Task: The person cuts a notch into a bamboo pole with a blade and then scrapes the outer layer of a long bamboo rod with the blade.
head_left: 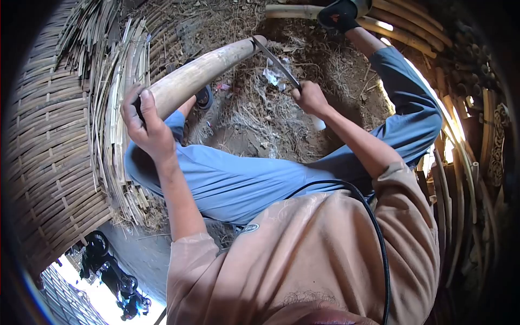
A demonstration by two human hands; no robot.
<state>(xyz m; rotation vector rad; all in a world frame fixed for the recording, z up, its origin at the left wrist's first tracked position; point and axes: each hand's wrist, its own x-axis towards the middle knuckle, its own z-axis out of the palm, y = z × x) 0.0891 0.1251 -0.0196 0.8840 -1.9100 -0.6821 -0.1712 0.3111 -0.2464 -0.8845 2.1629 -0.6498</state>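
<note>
1. Left hand: it is gripping the near, wide end of the bamboo piece, with the thumb lying along the near side of the end and the fingers curling around the opposite side.
2. Right hand: it is closing around the grip end of the knife, most of the grip being hidden in the fist.
3. Bamboo piece: it is extending obliquely from the left hand, above the left leg, toward the top centre of the view. Its far end is narrowing.
4. Knife: its blade is slanting from the right hand toward the far end of the bamboo piece, and its tip portion is meeting that end in the view. Whether the edge is biting into the surface cannot be told.
5. Legs: both are spreading apart in blue trousers. The right foot is wearing a dark shoe.
6. Ground: straw and debris are covering the soil between the legs, and a pale scrap is lying below the blade in the view.
7. Left side: split strips are lying beside a woven panel.
8. Right side: long poles are standing or leaning in a group; their exact support cannot be told.
</note>
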